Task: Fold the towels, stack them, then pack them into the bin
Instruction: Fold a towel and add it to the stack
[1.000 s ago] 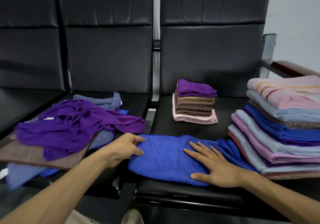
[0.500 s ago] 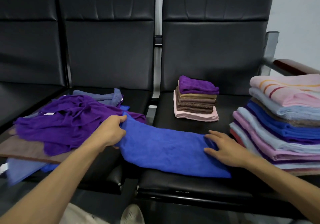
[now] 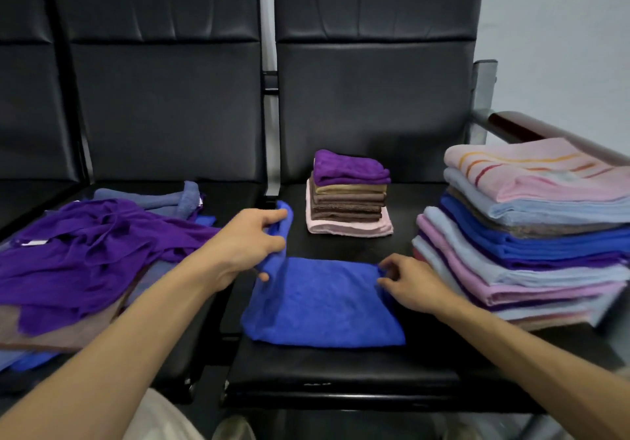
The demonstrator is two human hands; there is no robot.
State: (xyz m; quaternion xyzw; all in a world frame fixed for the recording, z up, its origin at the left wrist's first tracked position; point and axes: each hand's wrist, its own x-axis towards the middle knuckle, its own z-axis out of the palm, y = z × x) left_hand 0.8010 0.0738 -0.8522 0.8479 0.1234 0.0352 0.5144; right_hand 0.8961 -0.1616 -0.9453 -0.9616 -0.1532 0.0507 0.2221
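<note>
**Both hands pinching the blue towel on the right-hand seat**

Gripping with thumb and fingers, the left hand (image 3: 249, 245) holds the left end of the blue towel (image 3: 324, 303) and has that end lifted clear of the seat, so a strip of cloth rises from the towel's near-left part up to the fingertips. The right hand (image 3: 412, 286) is closed on the towel's far-right corner, its fingers curled over the edge and low against the cushion. Between the two hands the rest of the towel lies flat on the near part of the black seat (image 3: 341, 371), roughly rectangular, its near edge close to the seat's front.

Far behind it on the same seat stands a small folded stack (image 3: 347, 197): a purple towel on top, tan and brown ones beneath, a pink one at the bottom. To the right, just beside the right hand, rises a taller pile of larger folded towels (image 3: 528, 235) in pink, light blue, blue, purple and lilac, topped by a pink towel with orange and red stripes.

On the seat to the left lies an unfolded heap (image 3: 95, 245), mostly a crumpled purple cloth over brown, grey-blue and blue pieces. No bin shows in this view.
</note>
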